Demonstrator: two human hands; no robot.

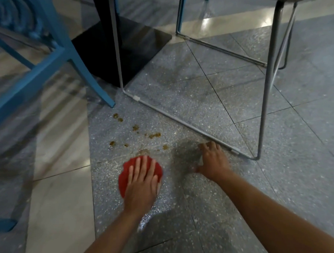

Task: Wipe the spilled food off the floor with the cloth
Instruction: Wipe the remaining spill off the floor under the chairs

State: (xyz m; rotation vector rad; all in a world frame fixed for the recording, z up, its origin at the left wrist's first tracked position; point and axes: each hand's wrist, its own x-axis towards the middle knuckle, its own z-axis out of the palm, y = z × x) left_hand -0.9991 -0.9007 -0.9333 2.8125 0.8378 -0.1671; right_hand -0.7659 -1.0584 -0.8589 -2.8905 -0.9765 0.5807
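A red cloth (126, 171) lies bunched on the grey speckled floor, and my left hand (142, 182) presses flat on top of it with straight fingers. Several brown food spots (135, 127) are scattered on the tile just beyond the cloth, with a smeared patch (144, 151) right at its far edge. My right hand (212, 159) rests on the floor to the right, fingers spread and fingertips down, holding nothing, close to the metal chair's floor bar.
A metal-framed chair (264, 95) stands at the right, its floor bar (181, 123) running diagonally just past the spill. A blue wooden chair leg (95, 83) ends beside the farthest spots. A black table base (124, 48) sits behind. A wet streak (147, 221) shines near my left wrist.
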